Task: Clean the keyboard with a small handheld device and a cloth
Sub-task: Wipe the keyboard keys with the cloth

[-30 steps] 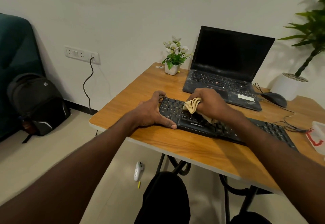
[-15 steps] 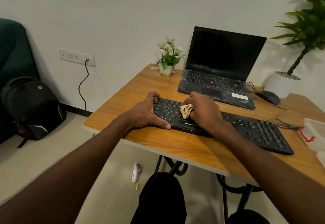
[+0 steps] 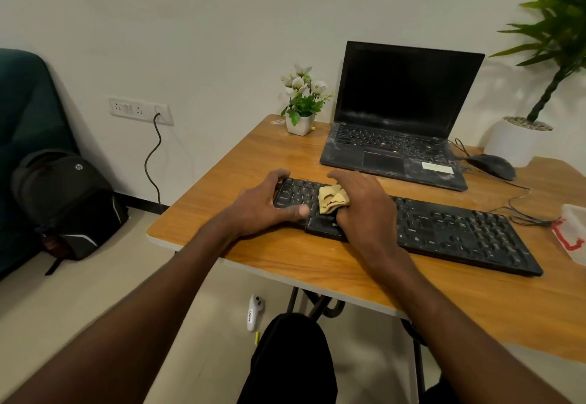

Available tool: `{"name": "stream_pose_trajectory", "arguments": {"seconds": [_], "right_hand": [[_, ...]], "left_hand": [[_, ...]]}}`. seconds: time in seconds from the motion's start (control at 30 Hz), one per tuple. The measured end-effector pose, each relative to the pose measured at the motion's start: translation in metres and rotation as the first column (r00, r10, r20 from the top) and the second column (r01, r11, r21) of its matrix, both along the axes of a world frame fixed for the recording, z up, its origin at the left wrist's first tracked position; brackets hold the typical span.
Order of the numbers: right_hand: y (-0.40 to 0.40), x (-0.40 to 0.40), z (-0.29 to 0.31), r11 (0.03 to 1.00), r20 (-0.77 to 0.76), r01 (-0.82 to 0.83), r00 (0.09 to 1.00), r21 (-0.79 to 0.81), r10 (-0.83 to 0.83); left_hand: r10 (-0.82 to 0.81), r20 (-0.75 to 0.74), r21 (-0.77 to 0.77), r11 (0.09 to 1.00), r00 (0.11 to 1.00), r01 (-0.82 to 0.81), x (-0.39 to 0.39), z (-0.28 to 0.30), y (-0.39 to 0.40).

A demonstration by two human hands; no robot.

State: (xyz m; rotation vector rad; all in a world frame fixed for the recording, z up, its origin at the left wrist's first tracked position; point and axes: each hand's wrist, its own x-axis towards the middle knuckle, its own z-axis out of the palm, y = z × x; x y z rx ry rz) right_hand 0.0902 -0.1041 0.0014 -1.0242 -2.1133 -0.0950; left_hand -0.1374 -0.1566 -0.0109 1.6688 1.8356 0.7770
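- Pinching a bunched tan cloth (image 3: 333, 199) against the keys, the right hand (image 3: 361, 203) has its fingers curled round the fabric over the left part of the black keyboard (image 3: 444, 229).
- The left hand (image 3: 269, 203) grips the keyboard's left end, fingers hooked over the far edge and thumb lying along the near edge.
- The keyboard lies flat near the front edge of the wooden table (image 3: 285, 251), running off to the right.
- Behind it stands an open laptop (image 3: 399, 118) with a dark screen; a small flower pot (image 3: 299, 121) sits to its left, a mouse (image 3: 491, 165) to its right.
- A white handheld device (image 3: 253, 311) lies on the floor under the table.
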Motion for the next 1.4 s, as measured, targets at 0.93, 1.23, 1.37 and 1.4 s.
{"name": "stream_pose_trajectory", "arguments": {"seconds": [0.93,1.23,1.37,1.4], "right_hand": [[0.011,0.006,0.001,0.921,-0.291,-0.050,0.954,-0.386,-0.070],[0.012,0.008,0.002,0.930,-0.315,-0.050,0.946,-0.363,-0.072],[0.010,0.008,0.004,0.903,-0.366,-0.089,0.927,-0.421,-0.079],[0.009,0.008,0.005,0.909,-0.387,-0.070,0.916,-0.412,-0.105]], "left_hand": [[0.449,-0.037,0.282,0.862,0.893,-0.421,0.059,-0.006,0.024],[0.443,-0.049,0.284,0.866,0.895,-0.413,0.058,-0.008,0.027],[0.439,-0.048,0.294,0.865,0.897,-0.407,0.057,-0.009,0.026],[0.441,-0.046,0.294,0.864,0.896,-0.410,0.057,-0.009,0.026]]}}
